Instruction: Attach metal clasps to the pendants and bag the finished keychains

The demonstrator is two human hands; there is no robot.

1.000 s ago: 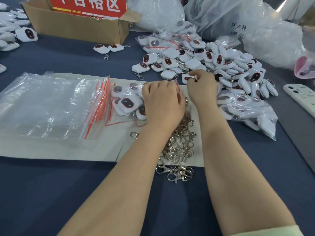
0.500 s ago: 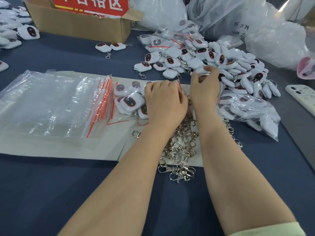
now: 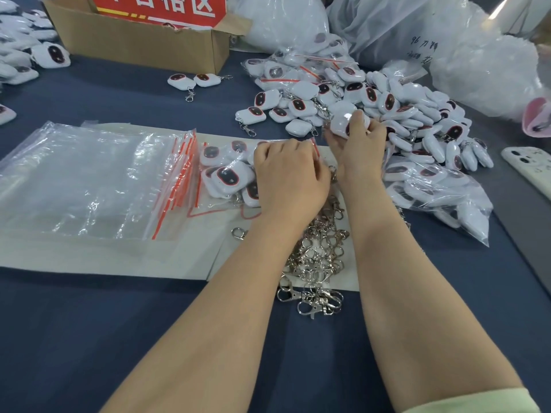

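Far left of the clasps (image 3: 319, 251), a heap (image 3: 26, 52) of white pendants is cut off by the frame edge, and the box (image 3: 143, 43) behind it loses its top. Left of the clasps lies a stack of empty bags (image 3: 89, 180) with red zip strips. Just left of the clasps and a little behind, a bag (image 3: 226, 180) holds white pendants with dark oval faces ringed in red. My left hand (image 3: 290, 177) lies curled over its mouth; my fingertips are hidden, so I cannot tell whether they pinch the plastic. Behind the clasps my right hand (image 3: 362, 147) grips one pendant (image 3: 343, 122), thumb and fingers curled round it, its white side showing and its face mostly hidden. Behind and right of the clasps spreads the loose pile (image 3: 417, 114); far right, a phone case (image 3: 530, 168) is cut by the edge
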